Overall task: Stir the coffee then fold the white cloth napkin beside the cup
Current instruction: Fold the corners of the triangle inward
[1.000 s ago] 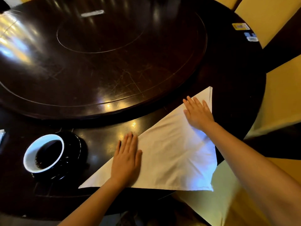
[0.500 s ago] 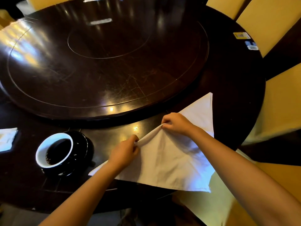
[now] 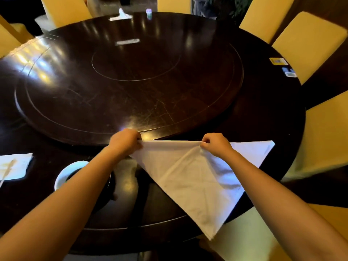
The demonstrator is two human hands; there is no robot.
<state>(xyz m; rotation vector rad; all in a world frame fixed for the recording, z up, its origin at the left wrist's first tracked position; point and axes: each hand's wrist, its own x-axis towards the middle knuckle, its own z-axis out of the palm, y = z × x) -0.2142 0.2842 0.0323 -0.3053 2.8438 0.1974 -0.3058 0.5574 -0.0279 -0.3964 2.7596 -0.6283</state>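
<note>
While pinched shut at both ends of the lifted fold by left hand (image 3: pixel 125 142) and right hand (image 3: pixel 216 145), white cloth napkin (image 3: pixel 194 178) hangs toward the body, long edge running left to right, tip over the table (image 3: pixel 131 81) edge, right of the cup (image 3: pixel 65 175). Probably to be brought down evenly; neither hand nearer.

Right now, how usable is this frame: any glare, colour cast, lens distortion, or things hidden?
Head view: warm yellow cast, dim overall; bright window glare streaks the dark table at far left; wide-angle bending curves the chairs at the edges; the left forearm hides part of the coffee cup; both hands, left hand and right hand, and the white napkin read sharp.
</note>
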